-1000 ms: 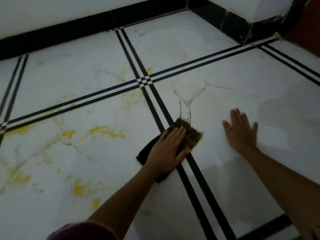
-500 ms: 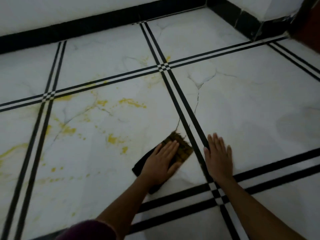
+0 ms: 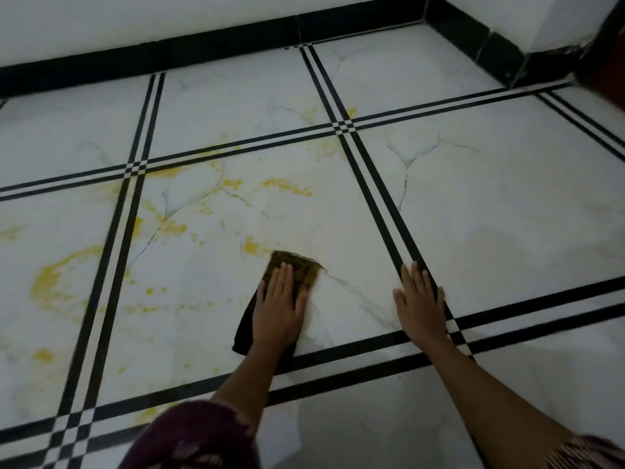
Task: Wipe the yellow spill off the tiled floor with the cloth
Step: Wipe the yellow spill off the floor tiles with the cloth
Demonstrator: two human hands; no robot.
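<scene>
My left hand (image 3: pixel 278 308) presses flat on a dark cloth (image 3: pixel 295 265) lying on the white marble tile floor (image 3: pixel 490 204). The cloth's far end is stained yellow-brown, and its near end shows black beside my wrist. A yellow spill (image 3: pixel 252 247) lies just beyond the cloth's far left corner. More yellow streaks and spots (image 3: pixel 287 186) spread over the tile ahead, and a large yellow smear (image 3: pixel 50 282) covers the tile at the far left. My right hand (image 3: pixel 419 299) rests flat on the floor with fingers spread, over a black tile line, holding nothing.
Black double stripes (image 3: pixel 382 198) cross the floor between tiles. A black skirting (image 3: pixel 220 45) runs along the white wall at the back. A wall corner (image 3: pixel 507 59) juts out at the back right. My maroon sleeve (image 3: pixel 189 438) shows at the bottom.
My left hand has slid the cloth leftward across the tile toward the yellow spots. My right hand has stayed planted by the stripe crossing while the view shifted.
</scene>
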